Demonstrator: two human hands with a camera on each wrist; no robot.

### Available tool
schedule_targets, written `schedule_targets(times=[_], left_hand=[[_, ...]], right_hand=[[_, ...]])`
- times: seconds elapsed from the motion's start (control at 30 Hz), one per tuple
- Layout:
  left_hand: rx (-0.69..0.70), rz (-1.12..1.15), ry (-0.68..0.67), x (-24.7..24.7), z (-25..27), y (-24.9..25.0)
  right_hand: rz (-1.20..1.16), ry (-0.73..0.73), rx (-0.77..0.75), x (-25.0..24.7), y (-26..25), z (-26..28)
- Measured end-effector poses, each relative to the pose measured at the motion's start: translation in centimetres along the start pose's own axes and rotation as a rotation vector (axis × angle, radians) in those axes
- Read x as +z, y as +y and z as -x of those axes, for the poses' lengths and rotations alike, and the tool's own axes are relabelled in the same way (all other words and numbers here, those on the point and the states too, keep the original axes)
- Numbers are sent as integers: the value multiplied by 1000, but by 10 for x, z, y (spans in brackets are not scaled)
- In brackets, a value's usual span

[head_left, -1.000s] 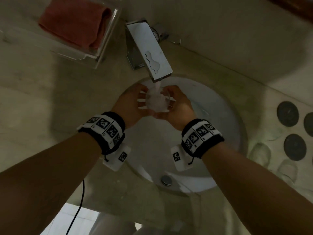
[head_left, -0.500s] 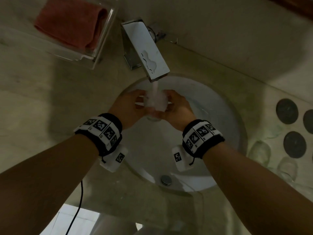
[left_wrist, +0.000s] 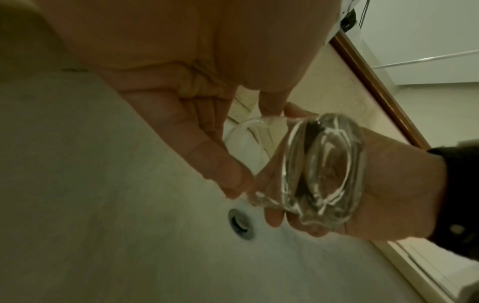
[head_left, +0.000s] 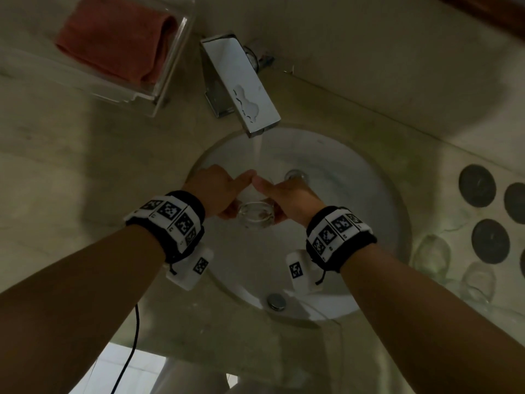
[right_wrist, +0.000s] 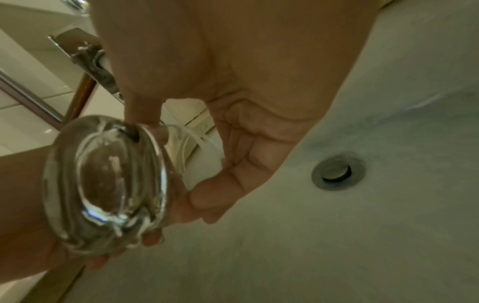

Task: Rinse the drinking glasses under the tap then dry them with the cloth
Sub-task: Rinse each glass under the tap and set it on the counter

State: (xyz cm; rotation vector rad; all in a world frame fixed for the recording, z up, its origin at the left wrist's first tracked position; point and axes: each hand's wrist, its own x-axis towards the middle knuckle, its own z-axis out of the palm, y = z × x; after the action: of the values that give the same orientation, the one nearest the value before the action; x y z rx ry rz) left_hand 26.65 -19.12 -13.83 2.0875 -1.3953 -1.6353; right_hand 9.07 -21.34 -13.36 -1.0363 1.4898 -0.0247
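a: where is the glass (head_left: 256, 216) sitting right now?

b: it is hanging over the sink (head_left: 377, 194), between the left hand (head_left: 220, 191) and the right hand (head_left: 287, 194), just in front of the stream falling from the tap (head_left: 241, 83). its thick base is facing back toward the person, so the long axis is lying roughly level and the mouth is pointing away, toward the water.

a: and the fingers?

b: both sets are curling round the sides of the glass and gripping it, thumbs lying on top and nearly meeting.

a: what is worrying you?

b: wet glass in wet hands, i'd guess. if the grip is loosening while turning it, it could be slipping down onto the hard sink near the drain (head_left: 276, 301) and chipping.

a: anything else around?

b: more glasses (head_left: 431, 255) are standing on the desk (head_left: 85, 172) to the right beside dark coasters (head_left: 477, 185), and the red cloth (head_left: 116, 35) is lying in a clear tray (head_left: 167, 81) at the far left.
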Motion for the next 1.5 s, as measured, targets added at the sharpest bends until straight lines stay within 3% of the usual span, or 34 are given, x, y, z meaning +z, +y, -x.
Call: schedule_targets(times=[0.33, 0.5, 0.63, 0.8, 0.97, 1.1, 1.3, 1.5], left_hand=[[179, 175, 7, -6, 4, 0], [269, 218, 88, -6, 11, 8], [245, 523, 11, -5, 15, 16], [345, 408, 75, -4, 15, 18], [322, 340, 98, -9, 18, 17], [235, 33, 137, -14, 21, 17], [149, -262, 61, -5, 21, 15], [2, -228, 37, 4, 20, 15]], right_hand=[[35, 95, -266, -10, 6, 7], [129, 195, -398, -9, 0, 7], [122, 241, -446, -9, -1, 7], [65, 262, -478, -7, 0, 7], [83, 264, -433, -7, -2, 8], [130, 186, -348, -11, 2, 12], [135, 42, -178, -1, 13, 16], [6, 36, -20, 4, 13, 23]])
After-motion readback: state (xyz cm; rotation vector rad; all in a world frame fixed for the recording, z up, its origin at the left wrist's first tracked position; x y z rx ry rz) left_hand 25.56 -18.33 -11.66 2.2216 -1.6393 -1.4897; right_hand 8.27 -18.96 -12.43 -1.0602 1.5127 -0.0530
